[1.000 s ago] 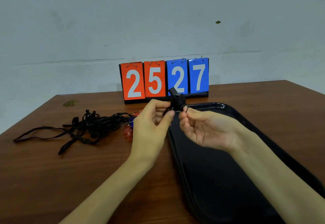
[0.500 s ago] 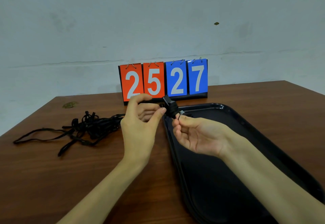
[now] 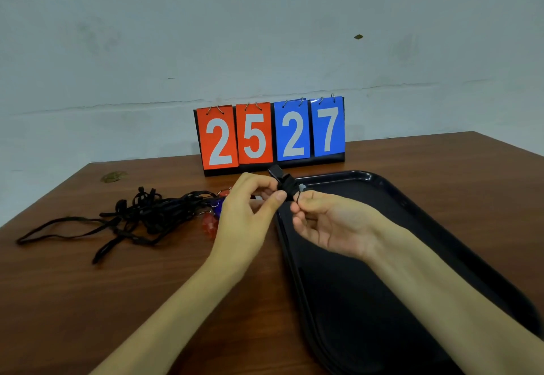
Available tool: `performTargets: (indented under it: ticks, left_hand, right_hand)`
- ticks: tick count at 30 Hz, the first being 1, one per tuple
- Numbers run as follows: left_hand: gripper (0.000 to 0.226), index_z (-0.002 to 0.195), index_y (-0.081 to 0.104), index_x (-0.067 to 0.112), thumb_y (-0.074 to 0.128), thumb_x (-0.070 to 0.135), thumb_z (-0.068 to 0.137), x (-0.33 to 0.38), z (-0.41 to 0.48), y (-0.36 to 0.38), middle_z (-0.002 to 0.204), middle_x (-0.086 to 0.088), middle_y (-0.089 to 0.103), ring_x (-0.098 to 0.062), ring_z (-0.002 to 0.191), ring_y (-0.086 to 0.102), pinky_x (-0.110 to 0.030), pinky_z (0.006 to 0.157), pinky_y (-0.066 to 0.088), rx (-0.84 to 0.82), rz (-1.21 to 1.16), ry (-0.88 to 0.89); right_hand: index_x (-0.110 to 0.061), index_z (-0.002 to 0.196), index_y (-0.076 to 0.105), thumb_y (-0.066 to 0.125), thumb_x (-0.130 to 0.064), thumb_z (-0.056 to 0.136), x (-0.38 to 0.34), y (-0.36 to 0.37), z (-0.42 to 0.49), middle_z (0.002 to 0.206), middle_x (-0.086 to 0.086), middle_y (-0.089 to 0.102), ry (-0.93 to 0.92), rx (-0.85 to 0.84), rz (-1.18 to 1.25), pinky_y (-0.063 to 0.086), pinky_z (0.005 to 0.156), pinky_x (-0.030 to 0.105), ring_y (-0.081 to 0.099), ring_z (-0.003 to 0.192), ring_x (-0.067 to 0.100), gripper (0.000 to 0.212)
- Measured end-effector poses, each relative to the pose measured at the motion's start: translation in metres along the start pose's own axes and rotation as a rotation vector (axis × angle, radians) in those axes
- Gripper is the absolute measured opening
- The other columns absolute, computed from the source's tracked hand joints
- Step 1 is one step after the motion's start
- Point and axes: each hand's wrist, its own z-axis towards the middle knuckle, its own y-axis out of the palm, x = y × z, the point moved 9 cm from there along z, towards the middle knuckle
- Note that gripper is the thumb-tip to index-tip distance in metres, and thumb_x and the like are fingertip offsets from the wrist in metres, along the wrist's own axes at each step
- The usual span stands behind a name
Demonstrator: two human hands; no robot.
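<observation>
As left hand (image 3: 250, 209) pinches, black wound strap (image 3: 285, 183)

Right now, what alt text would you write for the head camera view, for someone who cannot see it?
A left hand and a right hand pinch a small black strap bundle over the far left corner of a black tray on a wooden table. A tangle of black straps lies at left; a flip scoreboard behind reads 25 27.

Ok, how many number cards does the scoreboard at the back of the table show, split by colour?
Orange cards: 2
Blue cards: 2
Total: 4
</observation>
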Motion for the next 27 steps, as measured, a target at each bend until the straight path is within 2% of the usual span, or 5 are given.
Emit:
performTargets:
  ticks: [3, 9, 14, 18, 27]
  left_hand:
    - [0.022, 0.088, 0.059, 0.034, 0.061, 0.012, 0.087, -0.001, 0.002, -0.003, 0.091, 0.010, 0.064, -0.006, 0.089, 0.062, -0.017, 0.079, 0.050, -0.015, -0.084, -0.035]
    - [0.019, 0.084, 0.066, 0.029, 0.070, 0.012, 0.079, 0.001, -0.001, -0.022, 0.076, 0.013, 0.068, -0.001, 0.079, 0.065, -0.012, 0.072, 0.051, 0.171, -0.123, -0.035]
    - [0.022, 0.102, 0.069, 0.014, 0.068, 0.007, 0.081, 0.022, -0.008, -0.013, 0.095, 0.010, 0.065, 0.002, 0.093, 0.058, -0.005, 0.084, 0.043, 0.138, 0.269, 0.289]
    - [0.021, 0.103, 0.069, 0.005, 0.069, 0.008, 0.082, 0.020, -0.009, -0.007, 0.094, -0.004, 0.071, -0.002, 0.092, 0.058, -0.008, 0.088, 0.041, 0.109, 0.440, 0.380]
    - [0.020, 0.086, 0.066, 0.010, 0.051, 0.022, 0.082, 0.017, -0.006, -0.006, 0.075, 0.003, 0.062, -0.005, 0.067, 0.055, -0.021, 0.062, 0.048, 0.054, 0.559, 0.392]
  right_hand:
    - [-0.009, 0.081, 0.060, 0.049, -0.005, 0.093, 0.003, 0.003, -0.001, 0.066, 0.004, 0.059, 0.029, -0.023, 0.055, 0.054, 0.050, 0.020, 0.054, 0.061, 0.010, 0.017]
    - [-0.009, 0.079, 0.060, 0.049, -0.006, 0.093, 0.003, 0.008, -0.003, 0.066, 0.003, 0.059, 0.030, -0.051, 0.010, 0.054, 0.050, 0.020, 0.054, 0.060, 0.009, 0.019]
    - [-0.008, 0.083, 0.060, 0.048, -0.005, 0.093, 0.000, 0.003, -0.002, 0.067, 0.003, 0.059, 0.003, -0.028, -0.027, 0.054, 0.053, 0.020, 0.053, 0.061, 0.009, 0.016]
    - [-0.008, 0.084, 0.059, 0.048, -0.004, 0.094, -0.002, 0.001, 0.000, 0.067, 0.003, 0.058, -0.018, -0.015, -0.096, 0.056, 0.055, 0.022, 0.052, 0.059, 0.009, 0.015]
    - [-0.007, 0.078, 0.056, 0.048, 0.001, 0.092, 0.005, 0.008, -0.002, 0.065, 0.004, 0.057, 0.011, -0.045, -0.210, 0.059, 0.068, 0.030, 0.050, 0.058, 0.010, 0.019]
